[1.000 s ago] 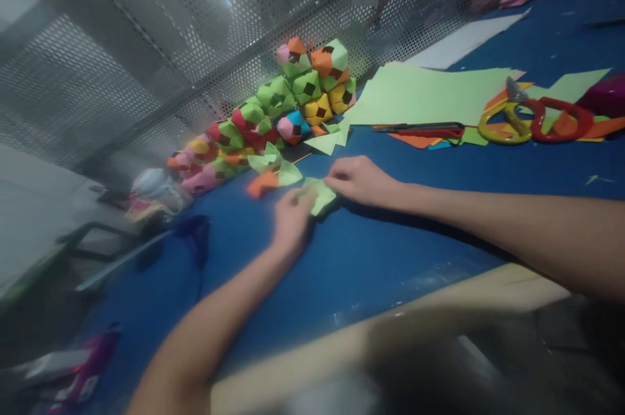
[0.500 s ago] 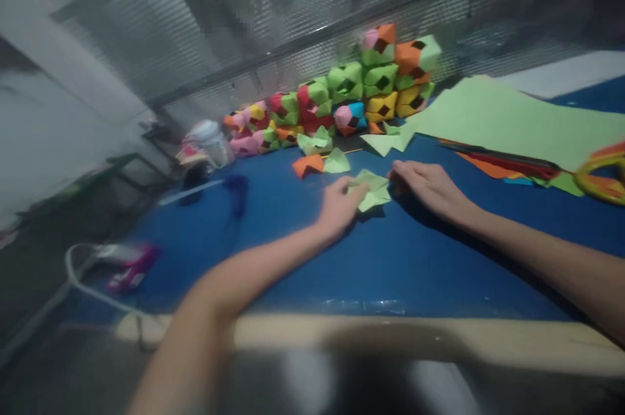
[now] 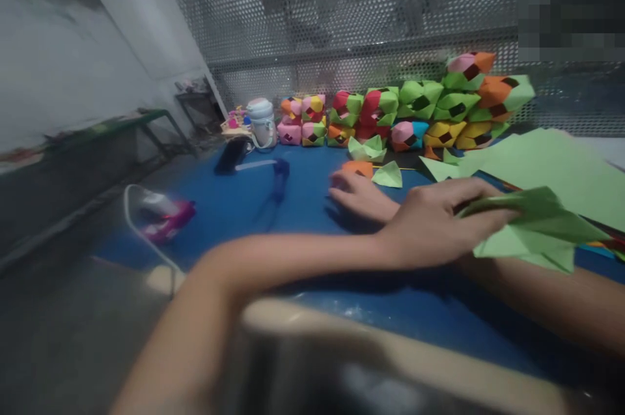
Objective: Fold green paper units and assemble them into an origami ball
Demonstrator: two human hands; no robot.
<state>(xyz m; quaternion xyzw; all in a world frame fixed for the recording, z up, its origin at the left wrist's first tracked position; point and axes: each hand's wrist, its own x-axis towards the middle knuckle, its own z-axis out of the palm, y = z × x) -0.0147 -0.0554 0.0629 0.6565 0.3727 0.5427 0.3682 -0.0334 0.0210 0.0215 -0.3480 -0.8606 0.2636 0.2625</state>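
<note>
My left hand (image 3: pixel 439 226) pinches a folded light-green paper piece (image 3: pixel 537 229) with pointed flaps, held above the table at the right. That arm crosses over my right forearm. My right hand (image 3: pixel 361 197) reaches leftward beneath it, low over the blue tabletop, its fingers partly curled and apart with nothing visible in them. Just behind its fingers lies an orange folded paper piece (image 3: pixel 357 169). Beside that are a small green folded piece (image 3: pixel 388 175) and a green cup-shaped one (image 3: pixel 367 149). Left of my right hand stands a blurred blue glue gun (image 3: pixel 280 177) with a whitish stick.
Colourful folded-paper blocks (image 3: pixel 420 99) are stacked along the mesh at the back. Green paper sheets (image 3: pixel 541 151) lie at right. Further left are a white jug (image 3: pixel 262 122), a black phone-like object (image 3: pixel 232 156) and a blurred pink object (image 3: pixel 170 219) near a white cable (image 3: pixel 146 239).
The view has swung left. My left hand has carried the green paper piece to the right, over my right arm, while my right hand has moved left underneath.
</note>
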